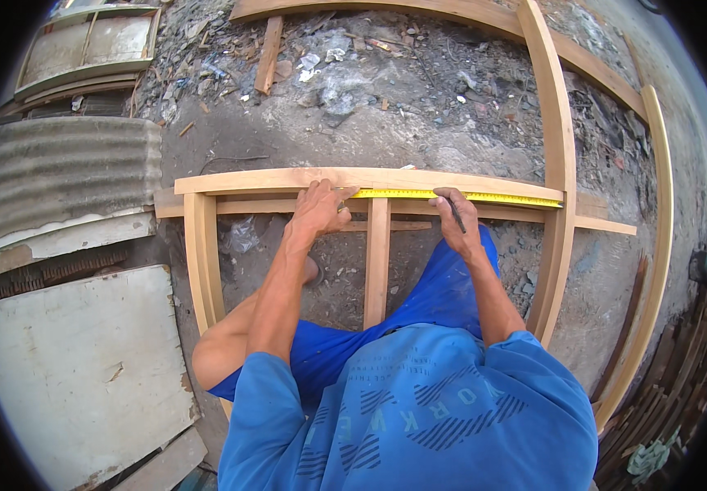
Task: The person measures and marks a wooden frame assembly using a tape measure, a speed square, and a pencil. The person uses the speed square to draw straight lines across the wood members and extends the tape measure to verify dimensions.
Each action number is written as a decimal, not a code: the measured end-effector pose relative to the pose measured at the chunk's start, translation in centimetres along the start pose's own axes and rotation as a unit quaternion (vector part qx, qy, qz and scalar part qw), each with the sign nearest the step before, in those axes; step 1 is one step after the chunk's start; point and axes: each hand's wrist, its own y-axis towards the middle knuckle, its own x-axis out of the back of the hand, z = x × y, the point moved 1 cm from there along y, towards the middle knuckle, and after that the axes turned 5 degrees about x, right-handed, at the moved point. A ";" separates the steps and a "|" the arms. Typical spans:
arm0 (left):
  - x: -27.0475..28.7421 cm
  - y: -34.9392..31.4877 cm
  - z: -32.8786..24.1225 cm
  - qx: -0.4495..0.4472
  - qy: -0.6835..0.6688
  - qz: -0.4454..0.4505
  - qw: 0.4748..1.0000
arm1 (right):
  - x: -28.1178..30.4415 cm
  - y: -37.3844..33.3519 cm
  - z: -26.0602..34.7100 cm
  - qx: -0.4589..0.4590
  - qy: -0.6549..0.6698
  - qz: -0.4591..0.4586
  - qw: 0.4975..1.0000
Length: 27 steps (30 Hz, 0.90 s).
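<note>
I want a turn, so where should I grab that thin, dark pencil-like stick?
Probably pinch the thin, dark pencil-like stick by its end nearest the blue cloth shirt, from above: that slim, straight end shows uncovered over the bare right hand.

Yellow tape measure (502,198) with dark markings, pale tan timber frame (378,177), dark-striped blue shirt (419,409)

1. Left side: grey corrugated sheet (67,176) lay just beyond a whitish board (83,368), its edges chipped.
2. Upper left: framed panel (116,39) sat near the rubble (341,98).
3. White scraps (309,64) littered that patch.
4. Lower right: dark wood strips (681,348) lay heaped, pale green cloth (650,458) beside them.
</note>
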 end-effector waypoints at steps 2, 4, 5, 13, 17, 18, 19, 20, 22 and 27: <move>-0.1 -0.1 0.1 -0.006 -0.003 -0.004 1.000 | -0.3 -0.6 -0.2 -0.027 0.020 0.020 0.999; -0.2 0.1 0.4 -0.025 -0.054 0.025 0.998 | -1.0 -1.7 -0.9 -0.083 0.065 0.047 0.993; -0.3 0.1 0.5 -0.035 -0.080 0.040 0.995 | -1.6 -2.4 -1.2 -0.163 0.143 0.070 0.974; -5.1 -1.8 -6.9 -0.155 -0.223 0.074 0.960 | -6.4 -6.4 -0.1 -0.399 0.546 -0.086 0.731; -5.7 -3.1 -10.7 -0.104 -0.261 0.074 0.957 | -7.8 -6.7 -1.8 -0.316 0.549 -0.083 0.769; -6.0 -3.3 -10.9 -0.083 -0.266 0.068 0.958 | -7.5 -6.6 -1.9 -0.321 0.545 -0.073 0.771; -6.4 -3.4 -11.0 -0.070 -0.265 0.050 0.961 | -7.3 -6.5 -2.0 -0.326 0.541 -0.062 0.773; -6.6 -3.6 -10.8 -0.071 -0.263 0.035 0.961 | -7.2 -6.4 -2.0 -0.332 0.537 -0.052 0.774; -7.0 -3.9 -10.5 -0.075 -0.261 0.007 0.962 | -6.9 -6.1 -2.0 -0.330 0.548 -0.025 0.768; -5.0 -3.3 -9.1 -0.026 -0.238 -0.025 0.970 | -7.1 -5.9 -5.9 -0.298 0.484 -0.062 0.820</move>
